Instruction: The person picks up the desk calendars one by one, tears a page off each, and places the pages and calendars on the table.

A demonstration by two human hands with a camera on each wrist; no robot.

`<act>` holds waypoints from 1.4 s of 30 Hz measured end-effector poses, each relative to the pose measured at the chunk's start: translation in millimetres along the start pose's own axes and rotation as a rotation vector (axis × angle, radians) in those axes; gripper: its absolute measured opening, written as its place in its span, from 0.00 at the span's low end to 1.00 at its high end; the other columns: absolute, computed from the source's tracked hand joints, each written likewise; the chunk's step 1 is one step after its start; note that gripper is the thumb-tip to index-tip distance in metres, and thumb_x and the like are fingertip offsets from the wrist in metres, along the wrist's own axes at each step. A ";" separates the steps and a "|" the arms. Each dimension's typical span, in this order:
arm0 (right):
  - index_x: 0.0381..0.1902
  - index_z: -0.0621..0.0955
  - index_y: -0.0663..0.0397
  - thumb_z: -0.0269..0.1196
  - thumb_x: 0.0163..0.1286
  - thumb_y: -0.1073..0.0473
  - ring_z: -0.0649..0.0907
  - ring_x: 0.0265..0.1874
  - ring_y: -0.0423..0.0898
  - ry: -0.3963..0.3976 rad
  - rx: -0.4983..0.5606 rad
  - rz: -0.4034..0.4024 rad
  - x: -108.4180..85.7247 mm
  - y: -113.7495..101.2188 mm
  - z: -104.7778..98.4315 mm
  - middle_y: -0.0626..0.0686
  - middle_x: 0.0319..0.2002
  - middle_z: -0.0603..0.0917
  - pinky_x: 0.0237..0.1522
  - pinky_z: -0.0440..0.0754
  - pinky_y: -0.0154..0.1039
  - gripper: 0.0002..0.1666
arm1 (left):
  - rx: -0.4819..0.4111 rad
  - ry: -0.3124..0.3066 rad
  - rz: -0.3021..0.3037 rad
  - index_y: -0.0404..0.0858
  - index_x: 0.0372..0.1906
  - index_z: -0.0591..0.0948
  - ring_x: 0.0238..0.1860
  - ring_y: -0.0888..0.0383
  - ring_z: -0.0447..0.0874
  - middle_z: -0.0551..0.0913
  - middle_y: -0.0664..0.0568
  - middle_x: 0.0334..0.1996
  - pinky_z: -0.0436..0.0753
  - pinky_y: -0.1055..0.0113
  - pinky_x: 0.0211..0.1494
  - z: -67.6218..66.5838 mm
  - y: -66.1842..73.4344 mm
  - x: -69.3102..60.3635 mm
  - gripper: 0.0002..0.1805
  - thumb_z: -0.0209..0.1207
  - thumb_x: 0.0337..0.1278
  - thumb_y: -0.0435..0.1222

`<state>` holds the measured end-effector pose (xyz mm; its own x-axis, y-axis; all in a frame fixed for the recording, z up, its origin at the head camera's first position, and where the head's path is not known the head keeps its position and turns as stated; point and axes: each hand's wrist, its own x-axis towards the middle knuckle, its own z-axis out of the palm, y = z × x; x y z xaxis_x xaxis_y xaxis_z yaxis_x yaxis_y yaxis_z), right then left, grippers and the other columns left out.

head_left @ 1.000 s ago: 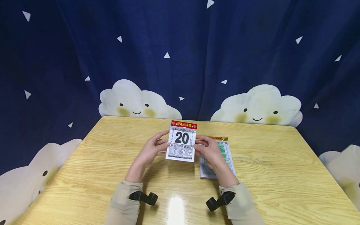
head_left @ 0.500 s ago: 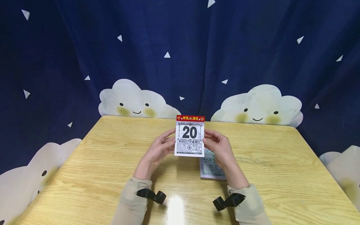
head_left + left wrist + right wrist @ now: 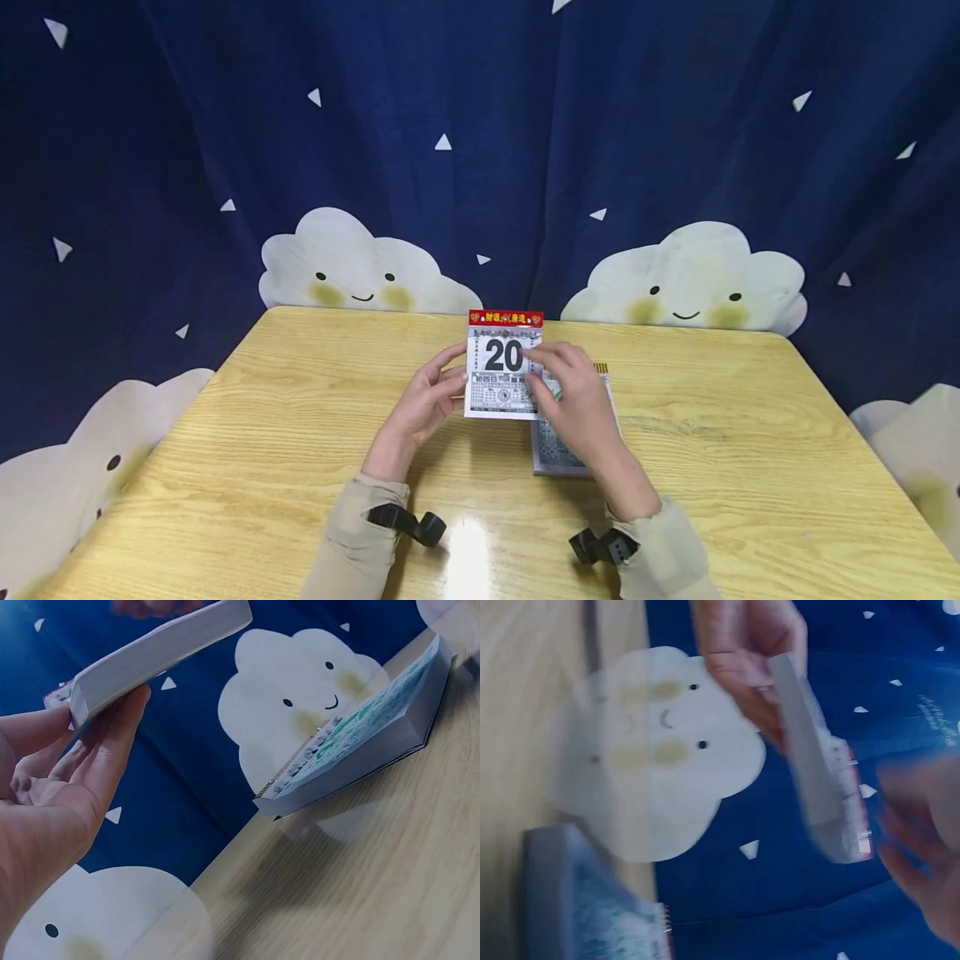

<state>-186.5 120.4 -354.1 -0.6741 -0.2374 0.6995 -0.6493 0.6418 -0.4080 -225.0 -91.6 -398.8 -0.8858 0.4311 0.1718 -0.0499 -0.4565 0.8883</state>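
A small tear-off calendar (image 3: 504, 392) with a red header and a large black 20 is held up above the table, face toward me. My left hand (image 3: 422, 407) grips its left edge, thumb in front and fingers behind; the left wrist view shows the thick calendar block (image 3: 161, 656) in that hand. In front of its right side is my right hand (image 3: 581, 400), fingers loosely bent. The right wrist view shows the right hand (image 3: 922, 832) blurred and apart from the calendar block (image 3: 810, 761).
A second calendar block (image 3: 558, 450) with green print lies on the wooden table (image 3: 750, 450), partly hidden under the right hand. Behind the table hangs a dark blue curtain (image 3: 495, 75) with clouds and triangles.
Both hands carried the calendar up and to the right. Since then, my right hand has let go of its right edge and moved across its front; the left keeps its grip.
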 end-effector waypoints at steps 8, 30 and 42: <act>0.35 0.84 0.47 0.70 0.49 0.55 0.76 0.41 0.41 -0.303 -0.144 -0.287 -3.2 -9.0 3.3 0.44 0.39 0.80 0.46 0.75 0.38 0.13 | -0.011 -0.015 0.007 0.37 0.66 0.60 0.37 0.58 0.83 0.84 0.54 0.40 0.81 0.66 0.39 1.4 0.3 -1.2 0.27 0.42 0.61 0.23; 0.22 0.82 0.49 0.70 0.48 0.62 0.77 0.23 0.35 -0.096 0.057 0.021 -0.3 -21.3 -0.1 0.43 0.24 0.80 0.26 0.77 0.28 0.06 | 0.043 0.026 -0.004 0.30 0.66 0.56 0.35 0.59 0.83 0.84 0.55 0.39 0.81 0.65 0.39 1.8 -1.4 -2.1 0.28 0.42 0.59 0.22; 0.29 0.83 0.57 0.69 0.52 0.62 0.78 0.21 0.40 0.054 0.153 0.250 25.0 -8.6 -17.4 0.51 0.25 0.84 0.24 0.75 0.27 0.07 | 0.241 0.265 0.004 0.30 0.60 0.66 0.23 0.61 0.80 0.83 0.43 0.36 0.81 0.69 0.28 19.8 -2.1 0.2 0.28 0.48 0.48 0.21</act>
<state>-191.6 121.6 -322.8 -0.8028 -0.0441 0.5947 -0.5138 0.5572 -0.6523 -215.9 -75.2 -392.3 -0.9761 0.1987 0.0877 0.0366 -0.2476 0.9682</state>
